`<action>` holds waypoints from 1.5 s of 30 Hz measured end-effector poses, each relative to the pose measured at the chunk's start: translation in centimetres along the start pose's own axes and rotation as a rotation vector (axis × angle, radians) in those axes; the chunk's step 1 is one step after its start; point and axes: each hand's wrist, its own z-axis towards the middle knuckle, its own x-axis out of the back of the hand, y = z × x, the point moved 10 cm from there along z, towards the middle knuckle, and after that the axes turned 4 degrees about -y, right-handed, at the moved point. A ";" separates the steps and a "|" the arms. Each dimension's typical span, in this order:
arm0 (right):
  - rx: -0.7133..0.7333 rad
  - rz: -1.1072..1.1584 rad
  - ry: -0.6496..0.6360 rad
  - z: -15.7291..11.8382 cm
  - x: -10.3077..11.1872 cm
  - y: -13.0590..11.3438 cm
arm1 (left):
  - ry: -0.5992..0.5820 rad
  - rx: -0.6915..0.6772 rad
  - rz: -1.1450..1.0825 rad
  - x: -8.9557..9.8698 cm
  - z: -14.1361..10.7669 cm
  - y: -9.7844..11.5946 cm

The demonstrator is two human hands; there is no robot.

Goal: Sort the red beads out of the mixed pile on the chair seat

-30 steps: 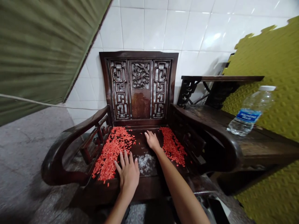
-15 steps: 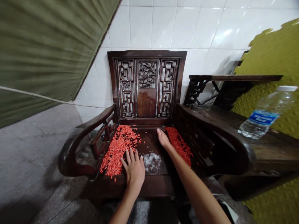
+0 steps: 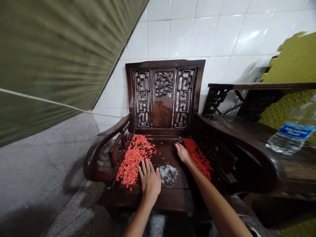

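Note:
On the seat of a dark wooden armchair, small red rod-like pieces are spread thickly along the left side. A second band of red pieces runs down the right side. Between them, towards the front, lies a loose patch of small whitish, translucent pieces. My left hand rests palm down, fingers spread, between the left red pieces and the whitish patch. My right hand lies edge-on beside the right red band, its fingers stretched out and holding nothing visible; its palm side is hidden.
Curved armrests flank the seat, and a carved backrest rises behind it. At the right, a clear bottle with a blue label lies tilted over a wooden surface. Green fabric and a white cord are at the left.
The camera view has swung so that the chair appears farther right and slightly lower. My right hand has drawn back a little towards the seat's front; my left hand stays about where it was.

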 end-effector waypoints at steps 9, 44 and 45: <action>0.075 -0.126 -0.043 -2.7 0.0 -3.9 | -0.006 0.087 0.067 -1.0 2.3 -0.4; 0.334 -0.389 -0.077 -13.4 -2.8 -12.8 | 0.134 -0.128 -0.122 1.7 6.8 -3.5; 0.331 -0.382 -0.081 -13.4 -2.8 -12.8 | 0.144 -0.137 -0.152 2.0 6.7 -3.4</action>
